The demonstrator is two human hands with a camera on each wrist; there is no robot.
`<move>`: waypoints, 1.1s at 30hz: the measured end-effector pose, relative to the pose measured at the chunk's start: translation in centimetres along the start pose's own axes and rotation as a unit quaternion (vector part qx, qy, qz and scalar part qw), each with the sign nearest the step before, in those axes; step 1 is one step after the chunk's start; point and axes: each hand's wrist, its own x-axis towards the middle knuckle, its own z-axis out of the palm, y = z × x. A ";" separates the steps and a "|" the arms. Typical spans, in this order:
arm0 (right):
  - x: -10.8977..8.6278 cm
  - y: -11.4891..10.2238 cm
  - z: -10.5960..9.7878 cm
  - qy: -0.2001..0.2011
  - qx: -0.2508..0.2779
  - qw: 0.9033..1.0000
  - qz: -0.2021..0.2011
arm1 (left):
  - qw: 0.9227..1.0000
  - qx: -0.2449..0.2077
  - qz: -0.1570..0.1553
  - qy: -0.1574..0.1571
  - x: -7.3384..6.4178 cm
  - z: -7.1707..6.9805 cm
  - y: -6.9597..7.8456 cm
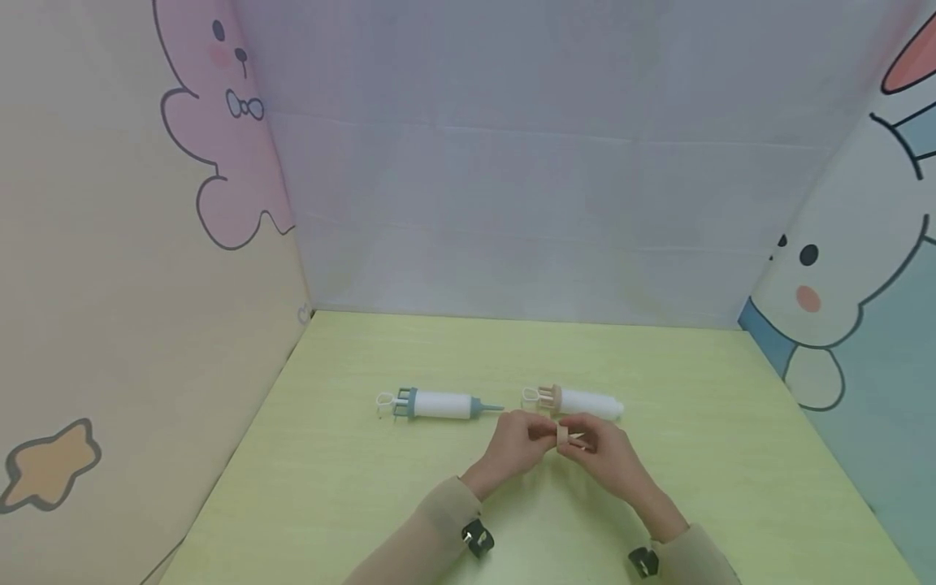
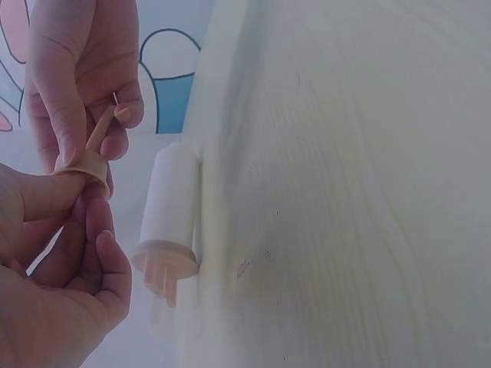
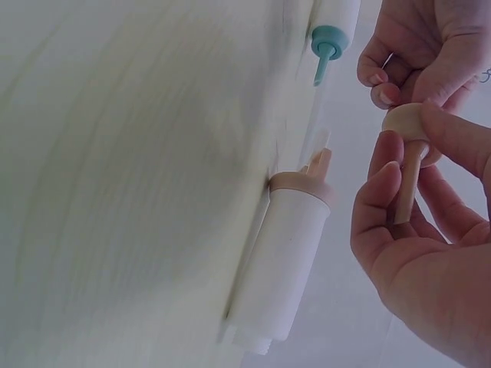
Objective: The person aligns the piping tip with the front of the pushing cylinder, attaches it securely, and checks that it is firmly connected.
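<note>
Nozzle point(image 3: 412, 161) pinched at rim by curled fingers of left hand point(image 1: 514, 445) and right hand point(image 1: 608, 459); step judged 2-handed adjustment; next move needs steady grip.

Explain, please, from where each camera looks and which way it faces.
Head: on the person's head, facing forward and down at the table; left hand, right hand and both sleeves show.
Left wrist: on that wrist, facing the peach nozzle; left hand near, right hand beyond.
Right wrist: on that wrist, facing the peach nozzle; right hand near, left hand beyond.
Both wrist views share the peach nozzle, both hands and the peach-collared syringe.
</note>
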 end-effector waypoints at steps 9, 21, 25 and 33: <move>-0.1 0.0 0.0 -0.019 -0.008 1.000 -0.016 | 0.999 -0.025 -0.022 -0.019 0.0 -0.1 -0.2; 0.0 0.3 -0.3 -0.017 -0.026 0.999 -0.021 | 0.999 -0.021 -0.032 -0.027 0.0 0.0 -0.2; -0.1 0.0 -0.5 -0.015 -0.031 0.999 -0.021 | 0.999 -0.019 -0.031 -0.031 0.0 0.0 0.0; -0.4 0.0 -0.7 -0.006 -0.031 0.999 -0.011 | 0.999 -0.004 -0.006 -0.036 0.3 -0.2 -0.2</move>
